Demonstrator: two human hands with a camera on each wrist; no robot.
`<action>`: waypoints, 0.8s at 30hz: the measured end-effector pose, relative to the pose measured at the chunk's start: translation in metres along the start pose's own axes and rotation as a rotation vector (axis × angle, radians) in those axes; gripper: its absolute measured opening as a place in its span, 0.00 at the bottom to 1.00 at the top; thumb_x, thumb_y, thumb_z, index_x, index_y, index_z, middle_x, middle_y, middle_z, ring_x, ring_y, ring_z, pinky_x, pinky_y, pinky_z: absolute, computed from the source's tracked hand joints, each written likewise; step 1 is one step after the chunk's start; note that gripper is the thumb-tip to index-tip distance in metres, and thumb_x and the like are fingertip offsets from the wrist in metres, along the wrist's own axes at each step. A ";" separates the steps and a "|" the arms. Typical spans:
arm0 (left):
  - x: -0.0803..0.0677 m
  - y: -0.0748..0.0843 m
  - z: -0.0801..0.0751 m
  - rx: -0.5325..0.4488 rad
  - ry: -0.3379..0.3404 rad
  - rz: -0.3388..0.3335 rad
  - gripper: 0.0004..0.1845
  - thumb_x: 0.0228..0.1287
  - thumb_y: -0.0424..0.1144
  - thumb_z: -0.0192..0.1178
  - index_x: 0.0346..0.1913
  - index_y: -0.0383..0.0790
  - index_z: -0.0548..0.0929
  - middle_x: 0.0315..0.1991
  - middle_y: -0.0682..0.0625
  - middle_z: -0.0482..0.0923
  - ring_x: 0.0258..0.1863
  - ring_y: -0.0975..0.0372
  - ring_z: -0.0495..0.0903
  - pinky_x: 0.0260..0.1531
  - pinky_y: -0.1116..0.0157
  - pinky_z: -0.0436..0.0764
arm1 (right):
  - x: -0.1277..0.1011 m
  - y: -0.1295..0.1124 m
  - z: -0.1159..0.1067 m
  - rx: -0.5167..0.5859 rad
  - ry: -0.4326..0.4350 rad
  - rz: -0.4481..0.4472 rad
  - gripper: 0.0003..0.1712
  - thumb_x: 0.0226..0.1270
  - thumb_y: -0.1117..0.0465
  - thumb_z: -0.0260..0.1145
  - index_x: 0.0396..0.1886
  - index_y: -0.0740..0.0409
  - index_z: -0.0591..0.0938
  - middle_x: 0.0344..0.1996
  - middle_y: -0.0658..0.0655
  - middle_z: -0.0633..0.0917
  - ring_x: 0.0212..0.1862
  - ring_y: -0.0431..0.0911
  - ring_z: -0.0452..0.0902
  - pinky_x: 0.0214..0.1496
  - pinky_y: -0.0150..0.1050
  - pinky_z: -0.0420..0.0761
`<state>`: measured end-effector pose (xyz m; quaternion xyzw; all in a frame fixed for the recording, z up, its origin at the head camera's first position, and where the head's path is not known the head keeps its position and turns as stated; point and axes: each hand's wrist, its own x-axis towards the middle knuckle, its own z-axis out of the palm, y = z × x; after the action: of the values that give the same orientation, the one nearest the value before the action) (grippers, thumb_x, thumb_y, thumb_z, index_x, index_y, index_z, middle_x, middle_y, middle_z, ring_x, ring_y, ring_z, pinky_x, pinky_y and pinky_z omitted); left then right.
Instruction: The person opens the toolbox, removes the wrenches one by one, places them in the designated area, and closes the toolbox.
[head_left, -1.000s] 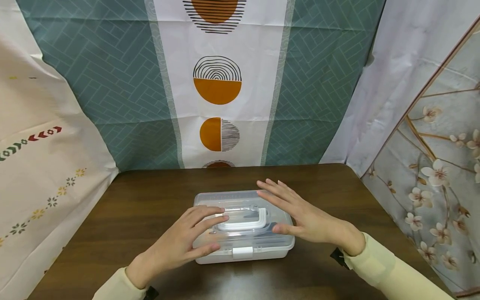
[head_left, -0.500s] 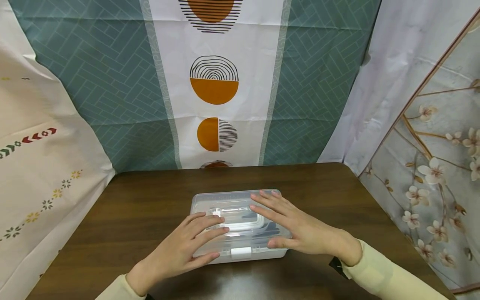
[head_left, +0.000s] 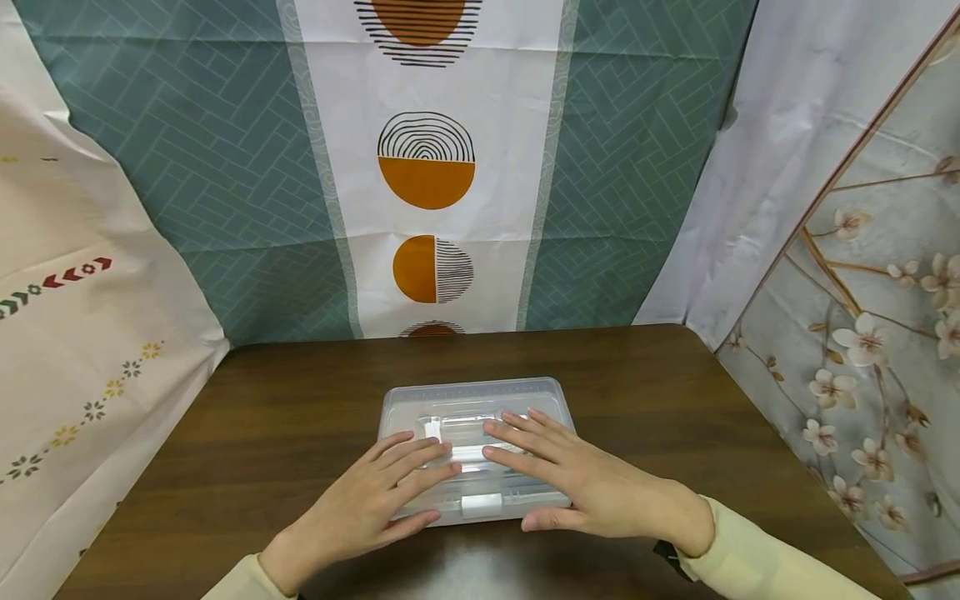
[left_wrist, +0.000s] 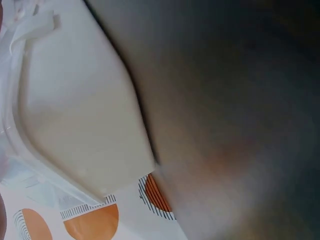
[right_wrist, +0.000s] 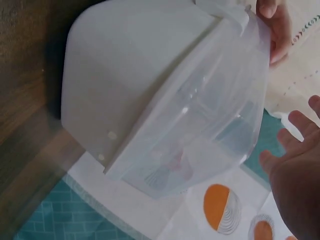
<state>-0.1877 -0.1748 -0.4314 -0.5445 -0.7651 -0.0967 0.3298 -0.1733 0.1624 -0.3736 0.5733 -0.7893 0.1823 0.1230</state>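
Both hands, left hand (head_left: 372, 497) and right hand (head_left: 567, 482), lie flat with fingers spread on the clear storage box (head_left: 470, 398) lid, mid-surface (head_left: 262, 400).

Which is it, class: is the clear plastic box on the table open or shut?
Shut. The lid lies flat on the clear plastic box, and the white front latch sits down over its edge.

The head view is evenly lit and sharp, with soft glare on the table (head_left: 480, 567) near its front edge. The left wrist view is dim and badly blurred; the right wrist view is brighter but soft.
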 end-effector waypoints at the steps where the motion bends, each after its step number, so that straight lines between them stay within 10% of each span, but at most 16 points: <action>1: -0.001 0.000 0.001 0.005 -0.001 -0.003 0.27 0.82 0.54 0.49 0.74 0.46 0.75 0.68 0.49 0.77 0.68 0.56 0.75 0.69 0.50 0.69 | 0.000 -0.002 0.001 -0.018 0.002 -0.006 0.42 0.81 0.40 0.56 0.84 0.53 0.58 0.83 0.57 0.57 0.82 0.58 0.51 0.84 0.48 0.43; 16: 0.001 0.006 0.007 -0.003 0.081 -0.050 0.21 0.84 0.46 0.48 0.71 0.46 0.78 0.64 0.51 0.80 0.63 0.55 0.79 0.67 0.49 0.71 | 0.006 -0.019 0.023 -0.458 0.188 -0.340 0.26 0.79 0.50 0.63 0.70 0.57 0.78 0.66 0.59 0.80 0.60 0.48 0.80 0.61 0.42 0.80; 24: 0.000 0.007 0.006 -0.020 0.086 -0.070 0.21 0.84 0.46 0.50 0.71 0.48 0.78 0.64 0.52 0.80 0.62 0.56 0.80 0.68 0.50 0.70 | 0.014 -0.027 0.036 -0.620 0.125 -0.489 0.19 0.84 0.63 0.48 0.60 0.57 0.83 0.51 0.53 0.84 0.41 0.42 0.77 0.44 0.32 0.77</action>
<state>-0.1839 -0.1691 -0.4373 -0.5159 -0.7678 -0.1394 0.3533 -0.1513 0.1271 -0.3959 0.6678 -0.6381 -0.0646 0.3779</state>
